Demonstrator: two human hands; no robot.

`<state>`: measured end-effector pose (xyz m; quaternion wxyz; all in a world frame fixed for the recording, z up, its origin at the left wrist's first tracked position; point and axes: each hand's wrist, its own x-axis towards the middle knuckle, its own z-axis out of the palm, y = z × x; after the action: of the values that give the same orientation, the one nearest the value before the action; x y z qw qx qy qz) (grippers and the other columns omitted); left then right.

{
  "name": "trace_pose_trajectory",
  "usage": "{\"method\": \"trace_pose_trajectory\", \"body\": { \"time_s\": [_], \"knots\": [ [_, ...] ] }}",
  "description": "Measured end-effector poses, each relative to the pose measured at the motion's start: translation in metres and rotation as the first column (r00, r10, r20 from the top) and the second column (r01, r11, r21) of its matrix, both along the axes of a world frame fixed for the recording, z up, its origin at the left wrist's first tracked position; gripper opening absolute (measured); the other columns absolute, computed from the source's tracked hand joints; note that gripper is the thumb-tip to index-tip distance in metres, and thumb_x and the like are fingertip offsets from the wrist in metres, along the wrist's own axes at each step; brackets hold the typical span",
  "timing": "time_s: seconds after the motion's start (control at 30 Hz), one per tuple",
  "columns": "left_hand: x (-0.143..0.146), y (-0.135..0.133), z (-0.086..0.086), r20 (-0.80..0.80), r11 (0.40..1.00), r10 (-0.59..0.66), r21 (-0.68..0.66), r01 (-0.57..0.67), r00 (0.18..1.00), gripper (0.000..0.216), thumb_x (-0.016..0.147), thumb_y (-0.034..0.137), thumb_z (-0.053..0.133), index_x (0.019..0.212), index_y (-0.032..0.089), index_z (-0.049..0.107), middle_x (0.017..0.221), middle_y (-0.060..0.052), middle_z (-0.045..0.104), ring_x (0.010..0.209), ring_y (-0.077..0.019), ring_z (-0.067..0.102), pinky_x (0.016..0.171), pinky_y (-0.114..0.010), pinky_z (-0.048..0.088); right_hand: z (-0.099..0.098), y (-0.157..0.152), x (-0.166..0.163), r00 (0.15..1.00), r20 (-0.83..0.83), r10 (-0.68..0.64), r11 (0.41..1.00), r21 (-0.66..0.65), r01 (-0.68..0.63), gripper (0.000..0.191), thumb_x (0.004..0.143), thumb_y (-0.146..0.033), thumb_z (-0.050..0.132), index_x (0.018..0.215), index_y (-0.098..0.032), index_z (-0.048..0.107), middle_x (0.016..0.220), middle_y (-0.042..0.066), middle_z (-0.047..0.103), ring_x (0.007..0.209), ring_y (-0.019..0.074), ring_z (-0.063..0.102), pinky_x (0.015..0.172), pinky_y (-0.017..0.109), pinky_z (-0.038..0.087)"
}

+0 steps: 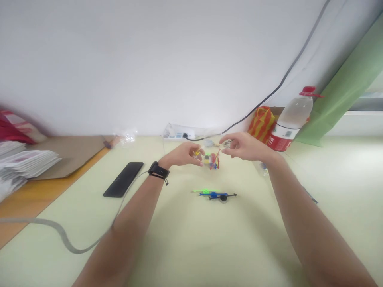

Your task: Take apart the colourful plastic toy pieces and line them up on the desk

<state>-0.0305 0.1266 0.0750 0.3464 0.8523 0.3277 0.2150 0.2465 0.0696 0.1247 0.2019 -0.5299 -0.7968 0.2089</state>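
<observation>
My left hand [186, 154], with a black watch on its wrist, has its fingers curled around a small yellow plastic piece [197, 153]. Just to its right is a small pile of coloured plastic pieces [213, 160], with red, yellow and blue showing. My right hand [244, 145] hovers at the pile's right side, thumb and forefinger apart with nothing visible between them. Nearer to me, three arrow-shaped plastic pieces lie close together: a green arrow [206, 191], a blue arrow [213, 195] and a black arrow [223, 197].
A black phone [123, 179] lies left of my left wrist, beside a grey cable [64, 233]. A power strip [176, 133] sits against the wall. At right stand a large red-capped bottle [290, 119] and a red-yellow bag [261, 123]. Stacked papers [28, 163] are far left.
</observation>
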Motion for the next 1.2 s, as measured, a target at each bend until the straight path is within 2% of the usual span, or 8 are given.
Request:
{"method": "trace_pose_trajectory", "body": {
  "time_s": [0.13, 0.27, 0.37, 0.5, 0.77, 0.87, 0.97, 1.2],
  "knots": [
    [-0.001, 0.000, 0.002, 0.006, 1.000, -0.002, 0.015, 0.002, 1.000, 0.044, 0.070, 0.045, 0.087, 0.102, 0.017, 0.076, 0.085, -0.004, 0.073, 0.064, -0.0107, 0.052, 0.057, -0.025, 0.040, -0.003, 0.003, 0.002, 0.994, -0.018, 0.104, 0.988, -0.115, -0.105, 0.030, 0.088, -0.044, 0.067, 0.107, -0.022, 0.074, 0.077, 0.004, 0.074, 0.055, 0.0156, 0.063, 0.054, 0.027, 0.047],
    [-0.004, -0.002, 0.004, 0.002, 0.999, 0.032, 0.027, -0.032, 0.999, 0.045, 0.071, 0.045, 0.086, 0.103, 0.016, 0.075, 0.087, -0.006, 0.073, 0.068, -0.0127, 0.056, 0.059, -0.025, 0.042, -0.006, 0.007, 0.002, 0.989, -0.079, 0.124, 0.992, 0.003, -0.124, 0.022, 0.089, -0.037, 0.064, 0.090, -0.020, 0.077, 0.083, 0.006, 0.075, 0.071, 0.0192, 0.068, 0.063, 0.028, 0.049],
    [-0.005, -0.003, 0.007, 0.000, 0.997, 0.060, 0.044, -0.060, 0.998, 0.044, 0.073, 0.047, 0.085, 0.103, 0.017, 0.075, 0.089, -0.006, 0.073, 0.069, -0.0130, 0.057, 0.060, -0.025, 0.042, -0.006, 0.008, 0.003, 0.983, -0.099, 0.155, 0.987, 0.065, -0.149, 0.022, 0.089, -0.036, 0.063, 0.090, -0.020, 0.078, 0.087, 0.005, 0.077, 0.080, 0.0205, 0.067, 0.068, 0.029, 0.050],
    [-0.005, -0.004, 0.010, -0.008, 0.996, 0.047, 0.081, -0.046, 0.999, 0.040, 0.073, 0.048, 0.084, 0.099, 0.019, 0.075, 0.084, -0.002, 0.069, 0.067, -0.0120, 0.054, 0.059, -0.024, 0.040, -0.006, 0.007, 0.004, 0.972, -0.006, 0.235, 0.972, -0.010, -0.235, 0.024, 0.089, -0.036, 0.061, 0.098, -0.023, 0.080, 0.091, 0.004, 0.077, 0.080, 0.0197, 0.066, 0.068, 0.028, 0.048],
    [-0.007, 0.001, 0.005, -0.032, 0.994, 0.064, 0.096, -0.061, 0.997, 0.045, 0.072, 0.052, 0.084, 0.099, 0.018, 0.075, 0.079, -0.002, 0.068, 0.067, -0.0141, 0.057, 0.059, -0.026, 0.041, 0.013, -0.013, -0.004, 0.997, -0.078, 0.004, 0.958, 0.287, 0.019, 0.018, 0.088, -0.033, 0.062, 0.094, -0.020, 0.072, 0.080, 0.004, 0.070, 0.071, 0.0175, 0.061, 0.062, 0.028, 0.043],
    [-0.008, 0.003, 0.001, -0.017, 0.996, 0.055, 0.070, -0.053, 0.998, 0.043, 0.071, 0.049, 0.085, 0.098, 0.017, 0.074, 0.086, -0.004, 0.072, 0.071, -0.0150, 0.061, 0.062, -0.026, 0.045, 0.021, -0.024, -0.014, 0.981, -0.050, 0.188, 0.972, 0.151, -0.179, 0.013, 0.088, -0.029, 0.062, 0.088, -0.020, 0.073, 0.079, 0.003, 0.071, 0.071, 0.0173, 0.062, 0.061, 0.027, 0.044],
    [-0.010, 0.004, -0.001, -0.005, 0.998, 0.054, 0.042, -0.054, 0.999, 0.043, 0.071, 0.048, 0.086, 0.097, 0.017, 0.073, 0.090, -0.006, 0.074, 0.072, -0.0148, 0.063, 0.064, -0.026, 0.047, 0.012, -0.028, -0.032, 0.901, 0.010, 0.433, 0.898, -0.098, -0.430, 0.015, 0.086, -0.023, 0.064, 0.095, -0.022, 0.076, 0.090, 0.004, 0.075, 0.077, 0.0181, 0.066, 0.064, 0.026, 0.047],
    [-0.014, 0.005, -0.003, -0.005, 0.999, 0.046, -0.003, -0.046, 0.999, 0.043, 0.069, 0.045, 0.088, 0.095, 0.016, 0.070, 0.092, -0.006, 0.074, 0.072, -0.0130, 0.061, 0.061, -0.023, 0.045, -0.030, -0.020, -0.065, 0.810, 0.333, 0.484, 0.852, -0.390, -0.349, 0.006, 0.069, -0.013, 0.070, 0.068, -0.019, 0.069, 0.079, 0.002, 0.073, 0.063, 0.0150, 0.060, 0.055, 0.026, 0.041]
  ]
}}
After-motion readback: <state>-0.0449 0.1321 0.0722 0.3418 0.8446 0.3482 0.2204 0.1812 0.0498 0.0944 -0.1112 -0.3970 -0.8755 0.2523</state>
